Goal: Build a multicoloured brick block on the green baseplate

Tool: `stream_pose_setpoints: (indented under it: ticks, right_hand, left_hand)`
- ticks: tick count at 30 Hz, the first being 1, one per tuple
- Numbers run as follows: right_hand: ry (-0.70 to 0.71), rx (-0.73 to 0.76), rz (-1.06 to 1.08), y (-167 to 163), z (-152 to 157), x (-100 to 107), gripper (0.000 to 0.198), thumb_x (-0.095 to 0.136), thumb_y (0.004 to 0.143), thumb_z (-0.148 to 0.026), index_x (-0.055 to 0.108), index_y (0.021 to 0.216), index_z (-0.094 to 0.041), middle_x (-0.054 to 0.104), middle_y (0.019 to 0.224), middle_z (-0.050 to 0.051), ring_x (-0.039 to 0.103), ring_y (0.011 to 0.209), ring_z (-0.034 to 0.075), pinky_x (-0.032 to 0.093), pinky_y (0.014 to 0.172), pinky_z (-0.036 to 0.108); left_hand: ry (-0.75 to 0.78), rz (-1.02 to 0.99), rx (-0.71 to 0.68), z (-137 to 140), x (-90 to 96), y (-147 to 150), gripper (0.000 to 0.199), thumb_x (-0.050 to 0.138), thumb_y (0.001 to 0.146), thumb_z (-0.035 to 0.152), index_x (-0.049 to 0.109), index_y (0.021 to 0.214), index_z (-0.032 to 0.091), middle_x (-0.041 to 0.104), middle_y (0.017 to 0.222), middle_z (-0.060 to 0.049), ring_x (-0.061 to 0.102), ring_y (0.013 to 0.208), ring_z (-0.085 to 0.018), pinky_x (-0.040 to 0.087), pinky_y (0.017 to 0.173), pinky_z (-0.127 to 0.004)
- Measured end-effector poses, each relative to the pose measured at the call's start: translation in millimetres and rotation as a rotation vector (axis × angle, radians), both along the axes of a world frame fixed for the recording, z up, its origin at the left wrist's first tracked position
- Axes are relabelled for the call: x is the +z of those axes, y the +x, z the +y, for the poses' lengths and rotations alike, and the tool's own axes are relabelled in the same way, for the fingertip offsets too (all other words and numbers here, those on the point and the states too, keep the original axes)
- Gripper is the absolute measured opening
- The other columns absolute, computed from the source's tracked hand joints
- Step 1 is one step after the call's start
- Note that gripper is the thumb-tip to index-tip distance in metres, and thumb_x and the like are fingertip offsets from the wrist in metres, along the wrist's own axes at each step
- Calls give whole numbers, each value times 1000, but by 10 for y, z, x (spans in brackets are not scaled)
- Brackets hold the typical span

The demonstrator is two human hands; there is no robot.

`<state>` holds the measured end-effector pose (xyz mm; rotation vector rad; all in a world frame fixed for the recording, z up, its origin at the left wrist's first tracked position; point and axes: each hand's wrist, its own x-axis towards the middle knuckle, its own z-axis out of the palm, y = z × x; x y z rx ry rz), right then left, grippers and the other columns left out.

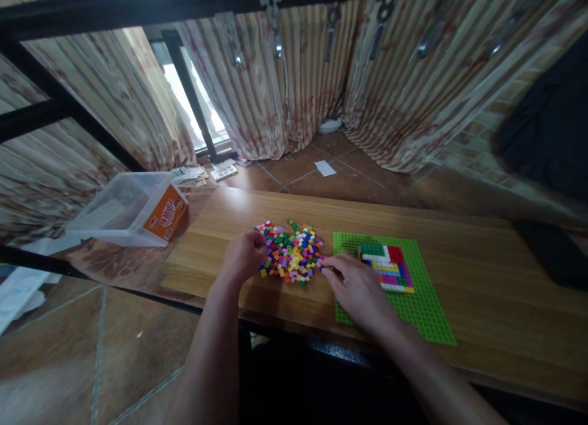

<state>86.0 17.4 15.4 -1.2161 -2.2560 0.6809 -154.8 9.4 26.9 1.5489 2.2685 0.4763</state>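
A pile of small, many-coloured building bricks (294, 250) lies loose on the wooden table. At the pile's left edge is my left hand (245, 255), its fingers curled closed; whatever is between them is hidden. On the right side my right hand (356, 284) pinches a small purple building brick (320, 263) at its fingertips, by the edge of the pile. Partly under that hand lies a green studded baseplate (429, 308). It carries a low block of joined bricks (390, 267) in green, red, white, yellow, blue and purple, partly covered by my right hand.
The wooden table (487, 272) stretches to the right, where a dark flat object (551, 253) lies. A clear plastic bin (124, 207) with an orange label stands beyond the table's left end. Black metal bars (82, 122) run at left and overhead, before curtains (275, 94).
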Motion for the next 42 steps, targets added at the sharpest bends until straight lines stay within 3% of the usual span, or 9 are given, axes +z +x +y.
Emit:
stream_pose_setpoints:
  ticks: [3,8,14,24,34,42]
  right_hand:
    - [-6,10,3,6,-2,-13,15,53,91,-17,68,93,-18,68,91,5,63,83,17,45,77,29]
    - [-32,23,20,11,-2,2,15,52,91,-17,67,91,-18,66,89,4,62,83,17,45,78,29]
    - [-84,60,19,-28,-33,77,15,51,92,-16,65,88,-17,65,91,5,61,88,16,45,81,28]
    - [-102,126,-33,-43,-68,79,16,50,92,-14,65,89,-17,63,92,5,58,89,16,44,81,29]
    - [-81,234,-78,-247,-131,-92,27,49,90,-11,64,110,-20,54,122,10,58,105,19,47,92,34]
    - [-36,130,-110,-158,-48,-160,25,46,92,-16,66,106,-19,55,119,10,60,101,20,49,90,35]
  left_hand:
    - [81,-4,-62,23,46,147,20,59,78,26,73,91,19,71,83,-4,63,74,-17,45,70,-26]
    - [84,50,-270,73,1,352,28,63,76,25,71,102,23,70,103,-5,64,88,-20,46,81,-30]
    - [87,127,-317,125,-82,329,18,54,80,22,71,87,20,69,97,-6,64,85,-20,45,76,-30]
    - [51,221,-252,145,-24,272,23,54,79,24,70,95,21,70,95,-7,65,85,-22,47,74,-29]
    - [80,85,-284,86,8,203,30,56,68,8,75,86,22,69,101,-5,64,90,-20,49,85,-29]
    - [46,73,-346,58,-40,243,19,64,73,18,76,86,25,71,100,-4,65,91,-20,49,87,-31]
